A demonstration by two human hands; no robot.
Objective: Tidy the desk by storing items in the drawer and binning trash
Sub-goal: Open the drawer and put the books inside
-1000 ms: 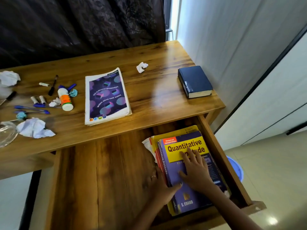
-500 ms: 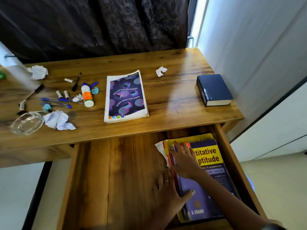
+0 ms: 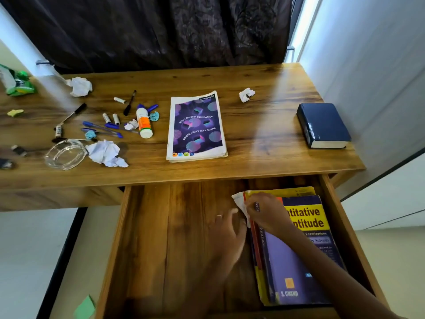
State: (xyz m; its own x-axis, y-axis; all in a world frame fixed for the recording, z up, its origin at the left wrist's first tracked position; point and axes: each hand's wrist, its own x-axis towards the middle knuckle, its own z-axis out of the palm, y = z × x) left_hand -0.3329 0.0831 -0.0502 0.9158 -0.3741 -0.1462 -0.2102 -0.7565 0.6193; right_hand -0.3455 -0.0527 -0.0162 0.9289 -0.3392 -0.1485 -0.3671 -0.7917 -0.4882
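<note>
The desk drawer (image 3: pixel 172 238) stands pulled open. A purple and yellow textbook (image 3: pixel 296 261) lies on a yellow book (image 3: pixel 282 191) at the drawer's right side. A crumpled white paper (image 3: pixel 239 200) pokes out at the stack's far left corner. My right hand (image 3: pixel 266 212) rests on that corner, its fingers curled down onto the paper. Beside the books' spines, my left hand (image 3: pixel 227 233) lies with relaxed fingers on the drawer floor, motion-blurred. On the desktop lie a purple notebook (image 3: pixel 196 127) and a dark blue book (image 3: pixel 322 123).
On the left of the desk sit a glue bottle (image 3: pixel 143 123), several pens (image 3: pixel 101 130), a glass dish (image 3: pixel 64 155), paper balls (image 3: pixel 104 153) (image 3: pixel 79 86) (image 3: pixel 246 94) and a green wrapper (image 3: pixel 17 84). A wall stands close on the right. A green note (image 3: pixel 85 307) lies on the floor.
My right hand slid from the textbook's cover up to its far left corner and curled its fingers at the white paper. My left hand moved up along the spines.
</note>
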